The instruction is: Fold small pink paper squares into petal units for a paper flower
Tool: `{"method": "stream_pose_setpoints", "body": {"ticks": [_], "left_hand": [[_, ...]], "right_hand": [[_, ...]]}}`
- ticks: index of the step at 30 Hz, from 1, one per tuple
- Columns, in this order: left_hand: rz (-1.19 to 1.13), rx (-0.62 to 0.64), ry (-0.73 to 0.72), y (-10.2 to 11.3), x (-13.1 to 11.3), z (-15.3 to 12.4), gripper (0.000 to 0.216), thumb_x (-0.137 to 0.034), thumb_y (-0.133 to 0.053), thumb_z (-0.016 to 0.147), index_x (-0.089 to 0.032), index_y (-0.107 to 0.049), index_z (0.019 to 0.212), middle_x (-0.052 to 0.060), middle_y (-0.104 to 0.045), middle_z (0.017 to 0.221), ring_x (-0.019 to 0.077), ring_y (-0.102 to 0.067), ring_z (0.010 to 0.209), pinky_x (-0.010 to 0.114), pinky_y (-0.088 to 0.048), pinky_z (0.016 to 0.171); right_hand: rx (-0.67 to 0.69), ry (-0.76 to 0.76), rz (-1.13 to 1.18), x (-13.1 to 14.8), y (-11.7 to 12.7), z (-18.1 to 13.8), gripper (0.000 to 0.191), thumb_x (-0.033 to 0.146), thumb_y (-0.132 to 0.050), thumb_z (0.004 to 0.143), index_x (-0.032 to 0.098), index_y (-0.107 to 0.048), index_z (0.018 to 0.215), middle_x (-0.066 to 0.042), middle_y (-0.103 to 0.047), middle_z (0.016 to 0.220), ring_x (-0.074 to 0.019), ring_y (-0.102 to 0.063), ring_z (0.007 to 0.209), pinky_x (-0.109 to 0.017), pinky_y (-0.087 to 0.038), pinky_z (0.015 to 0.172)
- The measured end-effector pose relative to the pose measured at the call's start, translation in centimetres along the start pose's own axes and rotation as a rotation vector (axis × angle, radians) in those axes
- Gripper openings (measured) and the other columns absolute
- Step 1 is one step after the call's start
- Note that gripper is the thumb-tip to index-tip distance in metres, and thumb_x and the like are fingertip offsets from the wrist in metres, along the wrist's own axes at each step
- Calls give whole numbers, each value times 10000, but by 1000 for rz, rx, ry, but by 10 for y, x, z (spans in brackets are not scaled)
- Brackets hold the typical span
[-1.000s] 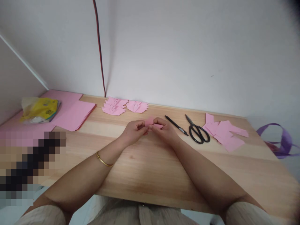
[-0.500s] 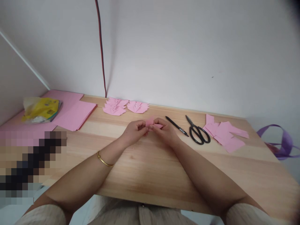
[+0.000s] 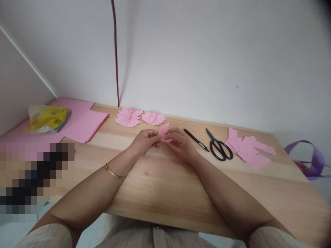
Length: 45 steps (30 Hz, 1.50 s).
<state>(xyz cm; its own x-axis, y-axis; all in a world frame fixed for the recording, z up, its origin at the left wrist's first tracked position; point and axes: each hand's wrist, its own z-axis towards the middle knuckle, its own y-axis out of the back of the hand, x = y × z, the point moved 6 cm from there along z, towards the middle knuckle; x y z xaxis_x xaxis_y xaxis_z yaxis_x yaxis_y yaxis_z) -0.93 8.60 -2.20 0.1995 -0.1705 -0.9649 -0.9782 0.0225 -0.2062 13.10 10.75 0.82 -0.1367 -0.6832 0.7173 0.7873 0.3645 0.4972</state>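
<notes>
Between my two hands, above the middle of the table, is a small folded piece of pink paper, one pointed flap standing up. My left hand pinches its left edge between thumb and fingers. On the other side my right hand has its fingers curled round the paper's right part, covering some of it. Just beyond lie cut pink paper shapes with jagged edges. To the right of my right hand are a black pen and black-handled scissors.
Pink paper scraps lie right of the scissors. A stack of pink sheets and a yellow plastic packet are at the left. A purple ribbon hangs past the table's right edge. The wall borders the back.
The pink paper is now turned so a flap points up, where it was lower and more hidden. My right hand's fingers have shifted along it. The view has moved slightly.
</notes>
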Motion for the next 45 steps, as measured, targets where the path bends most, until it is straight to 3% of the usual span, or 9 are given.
{"method": "stream_pose_setpoints", "body": {"ticks": [5, 10, 14, 21, 27, 35, 45], "left_hand": [[-33, -20, 32, 2, 4, 1, 268, -307, -750, 621, -112, -644, 771, 25, -624, 681, 93, -557, 574, 250, -460, 595], [-15, -45, -7, 1, 1, 0, 243, -311, -745, 616, -120, -637, 720, 12, -614, 658, 86, -542, 574, 243, -441, 594], [61, -83, -48, 1, -2, -1, 225, -315, -723, 641, -122, -633, 713, -5, -583, 625, 74, -503, 557, 229, -407, 569], [46, 21, -48, -6, 1, -1, 221, -345, -656, 715, -126, -626, 719, 6, -579, 620, 97, -524, 592, 245, -412, 607], [196, 41, -51, -5, 1, -3, 219, -341, -635, 732, -123, -638, 733, 8, -570, 631, 96, -505, 605, 239, -398, 611], [468, -28, -110, -7, -12, -8, 237, -359, -575, 766, -142, -611, 679, -9, -572, 611, 94, -482, 574, 225, -368, 579], [542, -52, -153, -9, -13, -8, 226, -340, -551, 767, -151, -578, 647, -19, -549, 584, 96, -459, 562, 219, -341, 554]], "right_hand": [[-6, -53, 16, -7, 2, -1, 112, 311, -581, 829, 250, -664, 872, -71, -611, 961, -186, -591, 903, -374, -494, 797], [1, -80, 59, -8, 2, -1, 116, 327, -594, 819, 252, -664, 871, -67, -606, 1031, -182, -583, 962, -360, -488, 831], [-28, -160, 116, -11, 2, -3, 127, 331, -582, 826, 226, -642, 863, -46, -654, 909, -159, -609, 856, -329, -481, 803], [-128, -318, 93, -18, 8, -5, 164, 355, -595, 805, 195, -619, 830, -37, -649, 841, -151, -596, 787, -299, -464, 737], [-126, -322, 75, -18, 8, -4, 156, 340, -594, 802, 187, -621, 822, -35, -644, 823, -148, -583, 776, -291, -450, 724], [-143, -329, 69, -18, 9, -4, 142, 334, -603, 793, 192, -609, 795, -18, -637, 791, -138, -574, 739, -273, -437, 686], [-178, -330, 102, -20, 7, -4, 123, 303, -615, 781, 187, -578, 773, -13, -613, 782, -129, -558, 721, -266, -419, 664]]}}
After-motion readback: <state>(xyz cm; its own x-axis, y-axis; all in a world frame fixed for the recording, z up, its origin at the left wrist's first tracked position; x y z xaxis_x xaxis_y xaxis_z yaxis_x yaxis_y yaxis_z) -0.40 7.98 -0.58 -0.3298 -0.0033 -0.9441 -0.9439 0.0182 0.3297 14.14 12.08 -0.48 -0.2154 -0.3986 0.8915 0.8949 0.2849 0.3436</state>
